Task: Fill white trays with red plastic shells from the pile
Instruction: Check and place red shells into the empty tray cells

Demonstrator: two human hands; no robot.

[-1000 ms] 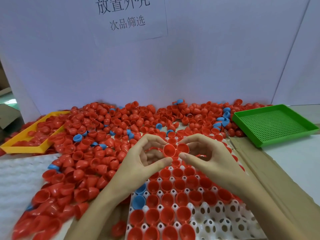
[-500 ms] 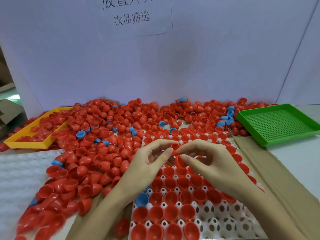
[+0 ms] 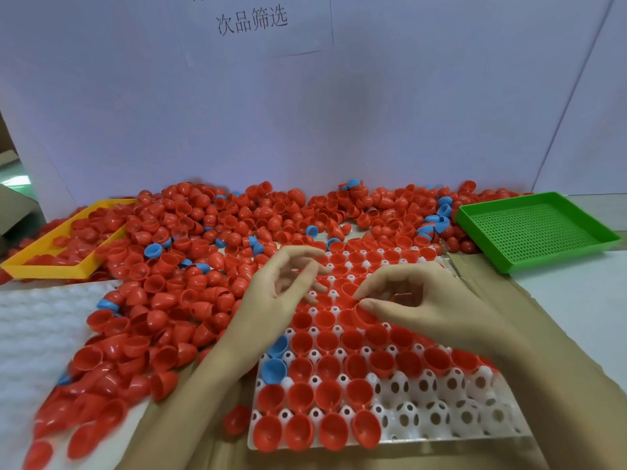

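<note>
Brown cardboard covers the worktop [image 3: 492, 300] under a white tray [image 3: 441, 412] with round holes. A pale wall with a paper sign [image 3: 252, 20] stands behind. At 9 o'clock lies bumpy white foam [image 3: 30, 334]. Shiny red shells [image 3: 190, 266], shaped like half eggs, make a big pile from 9 to 12 o'clock, with a few blue ones mixed in. Most tray cups hold red shells; the cups at 5 o'clock are bare. A yellow tray [image 3: 51, 271] sits at 10 o'clock and a green mesh tray [image 3: 539, 232] at 2 o'clock. The left hand [image 3: 274, 293] hangs loose and holds nothing. The right hand [image 3: 424, 303] pinches one red shell [image 3: 364, 315] over the tray's middle.
</note>
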